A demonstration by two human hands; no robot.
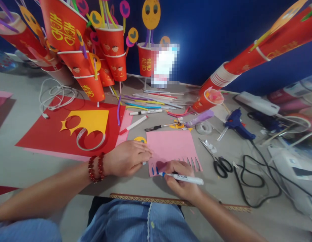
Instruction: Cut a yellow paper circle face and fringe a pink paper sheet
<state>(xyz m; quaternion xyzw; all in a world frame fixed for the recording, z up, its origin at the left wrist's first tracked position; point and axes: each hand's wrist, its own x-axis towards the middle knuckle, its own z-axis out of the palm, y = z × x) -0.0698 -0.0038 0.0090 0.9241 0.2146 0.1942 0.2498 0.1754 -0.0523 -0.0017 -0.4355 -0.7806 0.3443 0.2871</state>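
Observation:
My right hand point(182, 181) grips a white acrylic marker point(188, 178). Its blue tip touches the lower left of a pink sheet of paper point(171, 144), beside small blue oval marks. Along its lower edge, the sheet has narrow pointed cutouts. My left hand point(129, 157), with a red bead bracelet at the wrist, rests at the sheet's left edge. Its fingers are curled, and a small whitish thing shows under them, too hidden to name. Just behind that hand lies a yellow paper disc point(140, 139), partly covered.
Scissors point(220, 164) and a blue glue gun point(235, 122) with a black cord lie to the right. Red and yellow paper point(95, 117) and a tape roll point(90, 144) are at left. Decorated red cups point(114, 40), a pixelated bright screen point(165, 65) and several sticks stand or lie behind.

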